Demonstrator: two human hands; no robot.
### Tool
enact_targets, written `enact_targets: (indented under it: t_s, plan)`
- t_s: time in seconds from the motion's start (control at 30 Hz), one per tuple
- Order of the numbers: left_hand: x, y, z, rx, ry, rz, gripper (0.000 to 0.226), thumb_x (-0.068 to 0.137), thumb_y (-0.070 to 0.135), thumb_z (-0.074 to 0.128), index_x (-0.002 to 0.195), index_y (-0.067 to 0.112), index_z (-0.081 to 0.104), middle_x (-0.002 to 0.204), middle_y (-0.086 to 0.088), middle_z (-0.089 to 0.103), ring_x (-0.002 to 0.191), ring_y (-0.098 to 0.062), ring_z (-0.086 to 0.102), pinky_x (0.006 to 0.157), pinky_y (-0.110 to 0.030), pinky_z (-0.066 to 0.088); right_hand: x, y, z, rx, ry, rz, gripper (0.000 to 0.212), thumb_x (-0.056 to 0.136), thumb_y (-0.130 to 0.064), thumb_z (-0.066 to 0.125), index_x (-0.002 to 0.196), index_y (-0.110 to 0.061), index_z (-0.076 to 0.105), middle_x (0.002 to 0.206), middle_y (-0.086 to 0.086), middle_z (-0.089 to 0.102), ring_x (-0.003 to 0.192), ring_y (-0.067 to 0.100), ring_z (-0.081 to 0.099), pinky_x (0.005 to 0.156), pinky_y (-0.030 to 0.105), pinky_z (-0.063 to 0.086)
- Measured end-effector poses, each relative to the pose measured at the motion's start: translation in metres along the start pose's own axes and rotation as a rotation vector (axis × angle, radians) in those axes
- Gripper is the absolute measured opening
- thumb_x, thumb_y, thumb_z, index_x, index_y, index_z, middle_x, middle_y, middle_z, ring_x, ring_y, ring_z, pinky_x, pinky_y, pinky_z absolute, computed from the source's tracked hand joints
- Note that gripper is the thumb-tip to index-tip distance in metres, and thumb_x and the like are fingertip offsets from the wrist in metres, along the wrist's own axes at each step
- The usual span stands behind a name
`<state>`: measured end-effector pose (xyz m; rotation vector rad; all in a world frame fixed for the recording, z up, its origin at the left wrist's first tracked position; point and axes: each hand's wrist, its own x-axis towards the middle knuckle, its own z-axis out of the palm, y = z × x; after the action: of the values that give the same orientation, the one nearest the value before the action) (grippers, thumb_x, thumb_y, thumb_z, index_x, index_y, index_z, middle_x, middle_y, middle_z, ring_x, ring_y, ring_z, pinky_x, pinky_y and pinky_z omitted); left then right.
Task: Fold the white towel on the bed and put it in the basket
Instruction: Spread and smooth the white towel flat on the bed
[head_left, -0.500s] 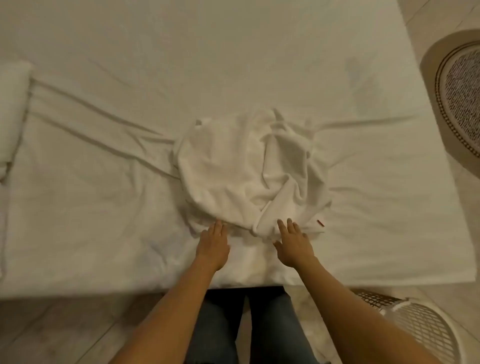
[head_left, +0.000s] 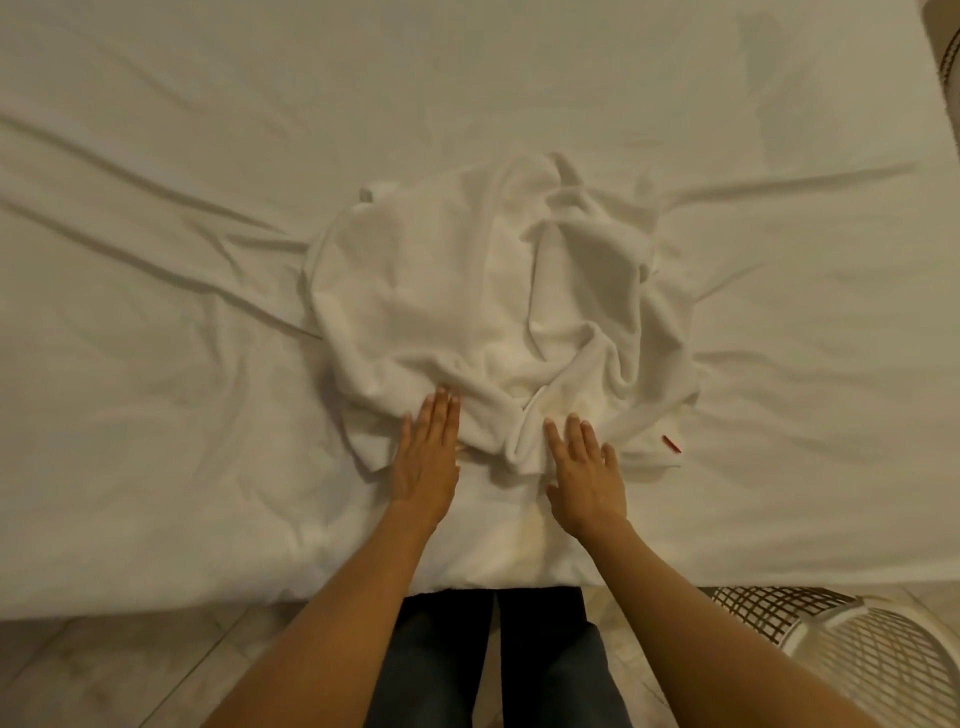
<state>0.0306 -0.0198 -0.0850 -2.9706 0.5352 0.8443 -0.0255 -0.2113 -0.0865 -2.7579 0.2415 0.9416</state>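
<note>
Both flat, open hands, left hand (head_left: 427, 457) and right hand (head_left: 586, 480), rest on the near edge of the crumpled white terry towel (head_left: 483, 312).

A pale marbled tile floor (head_left: 104, 670) runs along the near edge of the frame. On it stand dark blue jeans-clad legs (head_left: 493, 665). Far from the legs, at the upper right corner, a patterned rug's edge (head_left: 948, 57) shows.
</note>
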Motion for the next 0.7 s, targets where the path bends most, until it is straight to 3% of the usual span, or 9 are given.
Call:
enact_targets:
  t_s: [0.13,0.23,0.33,0.5,0.7]
  plan:
    - [0.024,-0.009,0.010,0.063,0.114,-0.011,0.113,0.055,0.054,0.080,0.142,0.006,0.027,0.147,-0.010,0.044,0.134,-0.024,0.045,0.106,-0.048,0.039,0.017,0.020,0.011,-0.008,0.134,0.003,0.085,0.088,-0.035,0.055,0.148,-0.030,-0.005,0.159,0.011,-0.004,0.146,0.028,-0.002,0.117,0.048,0.003]
    - [0.038,-0.011,0.013,0.063,0.140,-0.009,0.121,0.052,0.066,0.074,0.141,0.003,0.022,0.148,-0.012,0.042,0.136,-0.024,0.043,0.108,-0.049,0.036,0.030,0.036,0.012,-0.028,0.231,-0.034,0.083,0.084,-0.027,0.060,0.149,-0.029,0.007,0.157,0.015,0.012,0.145,0.032,0.013,0.116,0.052,0.011]
    - [0.046,-0.005,0.015,0.073,0.126,-0.056,0.126,0.056,0.070,0.069,0.145,0.004,0.010,0.153,-0.014,0.033,0.141,-0.025,0.034,0.113,-0.048,0.028,0.038,0.048,0.006,-0.039,0.239,-0.066,0.081,0.086,-0.020,0.057,0.149,-0.029,0.008,0.156,0.016,0.016,0.145,0.032,0.013,0.117,0.050,0.011]
    - [0.040,-0.005,0.008,0.143,0.112,-0.095,0.124,0.072,0.039,0.072,0.145,-0.001,-0.021,0.152,-0.009,0.036,0.139,-0.021,0.037,0.111,-0.043,0.035,0.037,0.058,-0.006,-0.048,0.201,-0.083,0.072,0.091,-0.022,0.048,0.149,-0.028,0.006,0.155,0.016,0.022,0.145,0.030,0.014,0.119,0.046,0.006]
    - [0.023,-0.015,-0.006,0.027,0.094,0.026,0.091,0.071,0.014,0.075,0.144,0.000,0.024,0.146,-0.016,0.043,0.133,-0.027,0.046,0.104,-0.046,0.041,0.016,0.057,-0.029,0.026,0.159,-0.053,0.056,0.090,-0.014,0.048,0.143,-0.012,0.031,0.138,0.015,0.050,0.133,0.032,0.038,0.117,0.045,0.015]
